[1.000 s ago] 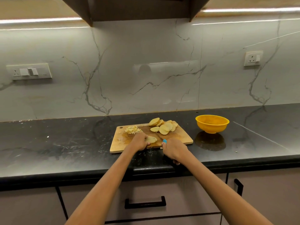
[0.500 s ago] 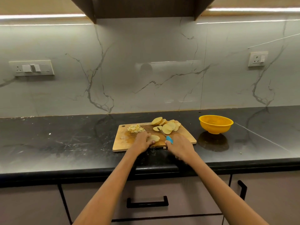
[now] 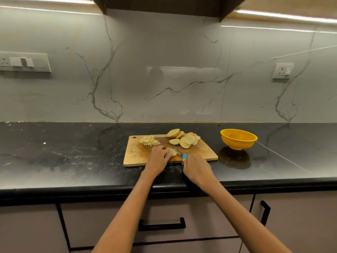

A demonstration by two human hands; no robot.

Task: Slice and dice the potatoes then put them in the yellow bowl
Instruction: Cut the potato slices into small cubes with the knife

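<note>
Most potato slices (image 3: 184, 139) wait uncut at 12 o'clock on the board (image 3: 135, 157), one small diced heap (image 3: 149, 140) (at 10 o'clock) is done, the yellow bowl (image 3: 238, 138) at 3 o'clock looks empty, while the left hand (image 3: 158, 157) holds a slice (image 3: 172, 152) and the right hand (image 3: 196, 168) grips the knife (image 3: 184, 156).

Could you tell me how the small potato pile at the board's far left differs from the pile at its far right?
The left pile is diced into small pieces; the right pile is whole round slices. The left pile is small and compact; the right pile is larger and fanned out. Both lie on the cutting board, none in the yellow bowl.
</note>
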